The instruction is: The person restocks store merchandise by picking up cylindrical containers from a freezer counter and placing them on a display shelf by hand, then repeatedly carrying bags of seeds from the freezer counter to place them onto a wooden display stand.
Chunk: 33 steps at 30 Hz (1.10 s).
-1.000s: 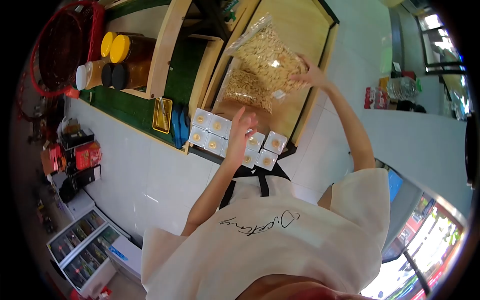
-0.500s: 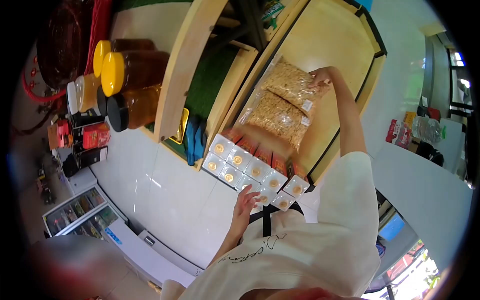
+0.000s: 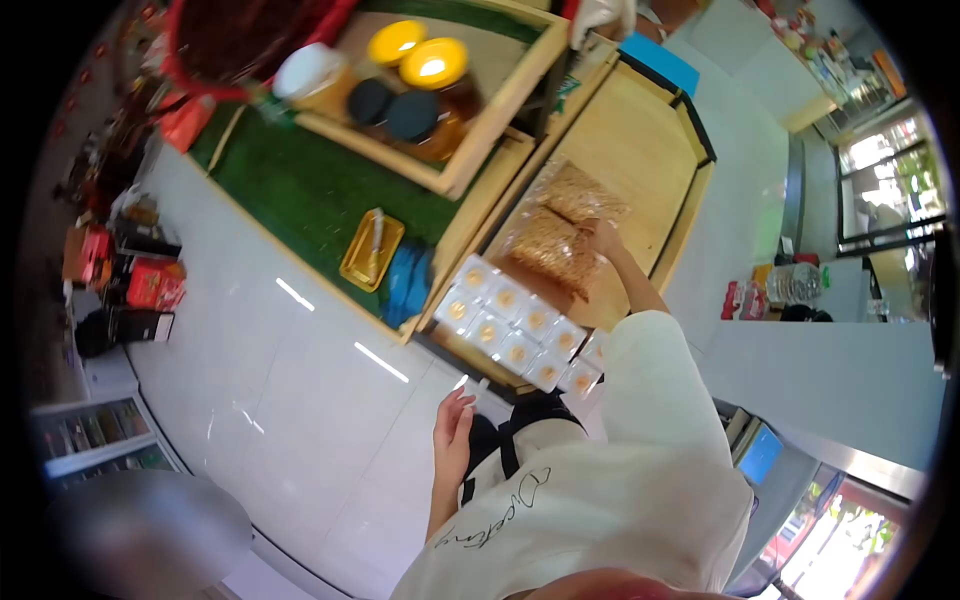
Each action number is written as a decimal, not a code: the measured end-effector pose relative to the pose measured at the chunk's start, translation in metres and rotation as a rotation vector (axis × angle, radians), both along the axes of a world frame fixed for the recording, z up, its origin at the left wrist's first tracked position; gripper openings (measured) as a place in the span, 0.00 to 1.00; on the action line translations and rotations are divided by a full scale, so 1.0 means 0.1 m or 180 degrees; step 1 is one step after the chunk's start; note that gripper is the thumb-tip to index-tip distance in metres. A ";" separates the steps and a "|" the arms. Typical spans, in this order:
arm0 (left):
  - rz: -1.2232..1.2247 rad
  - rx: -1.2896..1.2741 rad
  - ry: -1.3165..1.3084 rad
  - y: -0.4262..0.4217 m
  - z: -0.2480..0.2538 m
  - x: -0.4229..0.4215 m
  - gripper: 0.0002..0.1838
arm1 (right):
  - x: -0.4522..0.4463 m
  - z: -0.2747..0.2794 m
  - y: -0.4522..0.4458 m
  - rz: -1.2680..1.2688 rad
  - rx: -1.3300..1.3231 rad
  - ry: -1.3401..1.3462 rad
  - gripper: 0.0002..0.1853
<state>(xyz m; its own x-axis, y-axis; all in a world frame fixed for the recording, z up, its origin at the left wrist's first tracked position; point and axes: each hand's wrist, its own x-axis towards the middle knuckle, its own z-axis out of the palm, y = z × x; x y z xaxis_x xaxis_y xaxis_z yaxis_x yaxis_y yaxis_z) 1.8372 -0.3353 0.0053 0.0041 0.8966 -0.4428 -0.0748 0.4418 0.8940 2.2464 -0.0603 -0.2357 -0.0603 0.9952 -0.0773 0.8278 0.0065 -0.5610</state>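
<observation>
Two clear plastic bags of small tan pieces lie side by side in a wooden display tray: a far bag (image 3: 572,190) and a near bag (image 3: 550,250). My right hand (image 3: 600,238) is at their right edge, where the two meet, its fingers closed on the near bag's plastic. Along the tray's front end stand several clear-topped boxes (image 3: 518,353) with round gold centres, in rows. Just in front of them, my left hand (image 3: 455,420) hovers over the floor, fingers loosely bent and apart. Some pale thing by its fingertips is too small to make out.
To the left is a green-covered shelf (image 3: 290,215) with a yellow tray (image 3: 372,250) and blue gloves (image 3: 405,283). Above it, yellow-lidded jars (image 3: 434,63) and black-lidded jars (image 3: 413,116) stand in a raised wooden crate (image 3: 440,182). A white counter (image 3: 830,370) is at right.
The view has shifted and tilted. My left hand has drawn back from the boxes toward my body. My right hand has moved from the far bag's corner toward the near bag.
</observation>
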 end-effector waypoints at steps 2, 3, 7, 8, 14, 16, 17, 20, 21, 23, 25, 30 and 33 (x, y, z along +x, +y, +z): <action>-0.0035 0.0275 0.0392 -0.36 0.07 -0.44 0.18 | -0.58 0.39 -0.41 -0.0375 0.0200 -0.0315 0.11; -0.0061 0.0313 0.0593 -0.51 0.20 -0.67 0.18 | -0.99 0.73 -0.67 -0.0425 0.0520 0.0200 0.11; 0.0187 0.0484 0.1062 -1.29 0.32 -1.68 0.17 | -2.68 1.58 -1.64 0.0305 0.0889 0.1357 0.08; 0.0294 0.0505 0.1148 -1.48 0.27 -1.91 0.18 | -3.12 1.67 -1.88 0.0605 0.0801 0.1480 0.07; 0.1704 0.0430 0.1542 -2.71 0.38 -3.00 0.18 | -5.65 1.85 -3.15 0.2068 -0.0152 0.2004 0.10; 0.2185 0.0402 0.1619 -3.08 0.44 -3.21 0.18 | -6.30 1.83 -3.56 0.2771 -0.0509 0.2032 0.10; 0.2374 0.0384 0.1643 -3.24 0.40 -3.30 0.18 | -6.54 1.86 -3.69 0.3155 -0.0577 0.1979 0.10; 0.2901 0.0148 0.1708 -3.62 0.22 -3.54 0.18 | -7.19 1.90 -4.03 0.4060 -0.0662 0.1855 0.08; 0.3107 0.0157 0.1705 -3.71 0.20 -3.60 0.17 | -7.37 1.89 -4.11 0.4253 -0.0748 0.1819 0.08; 0.3366 0.0047 0.1589 -3.88 0.21 -3.75 0.17 | -7.71 1.77 -4.23 0.4567 -0.0886 0.1740 0.06; 0.3557 0.0046 0.1597 -3.98 0.15 -3.96 0.17 | -8.08 1.61 -4.32 0.4719 -0.1063 0.1687 0.06; 0.3782 -0.0180 0.1604 -4.27 0.03 -4.80 0.18 | -9.23 1.43 -4.59 0.4967 -0.1227 0.1549 0.05; 0.3795 -0.0413 0.2088 -4.41 -0.02 -5.55 0.19 | -10.14 1.51 -4.72 0.5102 -0.1025 0.1549 0.06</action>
